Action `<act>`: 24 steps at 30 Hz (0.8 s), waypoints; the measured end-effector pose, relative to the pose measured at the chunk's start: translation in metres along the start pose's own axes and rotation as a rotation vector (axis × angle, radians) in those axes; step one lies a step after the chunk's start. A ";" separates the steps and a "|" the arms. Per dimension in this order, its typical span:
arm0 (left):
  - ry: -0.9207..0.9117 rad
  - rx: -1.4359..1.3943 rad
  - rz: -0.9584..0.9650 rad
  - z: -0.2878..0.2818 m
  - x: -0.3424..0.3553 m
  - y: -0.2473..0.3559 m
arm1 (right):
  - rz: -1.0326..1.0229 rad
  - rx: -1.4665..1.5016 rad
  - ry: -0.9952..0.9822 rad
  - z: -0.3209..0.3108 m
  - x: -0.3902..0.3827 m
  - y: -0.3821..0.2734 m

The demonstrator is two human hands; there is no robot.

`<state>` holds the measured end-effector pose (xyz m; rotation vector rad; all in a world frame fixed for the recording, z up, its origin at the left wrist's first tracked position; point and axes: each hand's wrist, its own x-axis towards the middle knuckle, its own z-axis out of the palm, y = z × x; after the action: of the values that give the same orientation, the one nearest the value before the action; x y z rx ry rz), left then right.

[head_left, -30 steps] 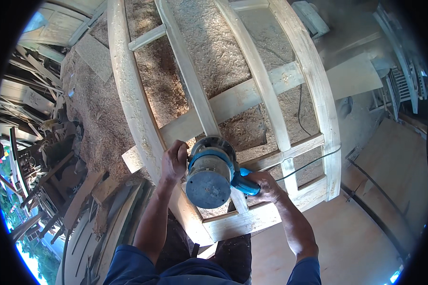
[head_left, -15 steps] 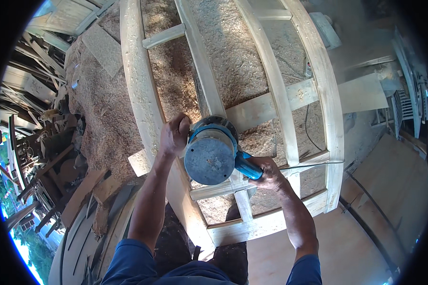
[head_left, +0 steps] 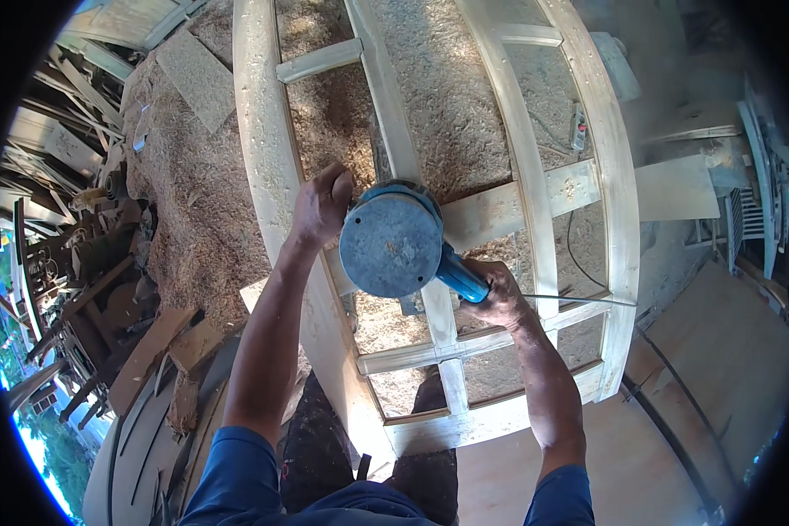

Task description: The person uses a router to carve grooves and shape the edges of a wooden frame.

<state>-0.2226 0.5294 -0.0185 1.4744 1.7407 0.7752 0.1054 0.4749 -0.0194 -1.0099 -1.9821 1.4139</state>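
Both my hands are on a corded router (head_left: 391, 245) with a round grey top and a blue body. My left hand (head_left: 320, 206) is closed at its left side, apparently around a handle mostly hidden by the fingers. Around the blue handle at the lower right wraps my right hand (head_left: 495, 294); the cord (head_left: 579, 300) runs off to the right from there. Beneath the router lies a pale wooden frame (head_left: 267, 149) with curved rails and crossbars, like a door or window panel. The router's top hides its base and bit, and the wood directly under it.
Wood shavings (head_left: 197, 202) cover the floor and show through the frame. A plank (head_left: 482, 215) crosses under the frame. Scrap boards and machinery (head_left: 96, 272) crowd the left. A power strip (head_left: 579, 127) lies at the right, and a large flat sheet (head_left: 701, 368) lies lower right.
The router and both hands have moved away from me along the frame, uncovering a crossbar joint nearer my body. The view has shifted slightly.
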 end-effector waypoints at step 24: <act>-0.051 0.130 0.169 0.008 -0.005 -0.006 | -0.038 -0.004 -0.029 -0.009 -0.009 0.004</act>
<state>-0.2186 0.5237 -0.0272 1.7315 1.6703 0.7147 0.1188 0.4731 -0.0201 -0.9539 -2.0153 1.4120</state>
